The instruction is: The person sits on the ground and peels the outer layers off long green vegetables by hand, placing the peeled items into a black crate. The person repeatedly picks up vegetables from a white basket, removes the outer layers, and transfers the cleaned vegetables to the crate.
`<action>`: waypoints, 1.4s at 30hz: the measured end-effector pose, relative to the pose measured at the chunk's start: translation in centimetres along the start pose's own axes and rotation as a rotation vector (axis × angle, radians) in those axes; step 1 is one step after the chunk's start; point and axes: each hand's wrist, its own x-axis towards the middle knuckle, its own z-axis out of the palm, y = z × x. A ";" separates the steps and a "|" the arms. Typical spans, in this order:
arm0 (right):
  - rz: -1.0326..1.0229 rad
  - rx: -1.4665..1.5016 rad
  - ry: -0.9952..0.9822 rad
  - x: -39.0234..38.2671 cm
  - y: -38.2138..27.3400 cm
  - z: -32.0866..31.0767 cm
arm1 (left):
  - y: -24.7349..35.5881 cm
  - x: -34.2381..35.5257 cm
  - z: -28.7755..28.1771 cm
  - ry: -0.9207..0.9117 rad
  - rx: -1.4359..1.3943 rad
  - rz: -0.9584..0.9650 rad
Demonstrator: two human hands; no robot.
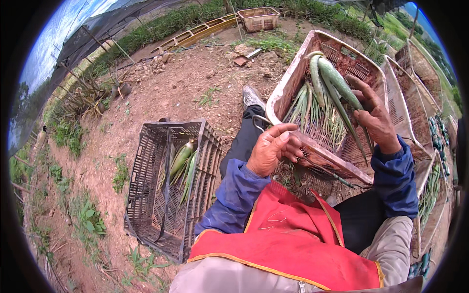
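My right hand (375, 113) is closed around a bunch of thick, tapering green leaves (337, 80) that look like aloe, their narrow tips hanging down. The bunch is over a pale, dirt-stained plastic crate (320, 158). Inside that crate lie thinner green and yellowish leaves (310, 110). Beside the crate's near left corner, my left hand (274, 149) is raised with loosely curled fingers and a gap between thumb and forefinger; nothing shows in it. A wire handle (261, 123) stands at that corner, just beyond the hand.
To my left, a black slatted crate (168, 195) holds a few thick green leaves (182, 163). More pale crates (398, 97) stand at the right, with green bundles (432, 190) beside them. A yellow ladder (195, 34) and another crate (259, 20) lie on the dirt farther off.
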 end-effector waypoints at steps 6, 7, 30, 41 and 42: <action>-0.214 -0.496 -0.187 -1.4 0.7 5.0 | 0.6 4.6 4.8 -0.037 -0.002 0.253; -0.337 -0.582 -0.143 -1.6 1.5 5.5 | -0.1 4.8 5.2 0.007 -0.006 0.312; -0.155 -0.358 0.189 0.4 6.9 3.1 | -5.6 5.3 9.0 0.207 0.161 0.264; -0.369 -0.532 0.172 0.4 7.3 0.8 | -5.6 5.8 5.5 0.098 -0.139 -0.038; -0.392 -0.550 0.164 0.9 7.3 1.2 | -5.2 5.5 5.2 0.044 -0.240 -0.075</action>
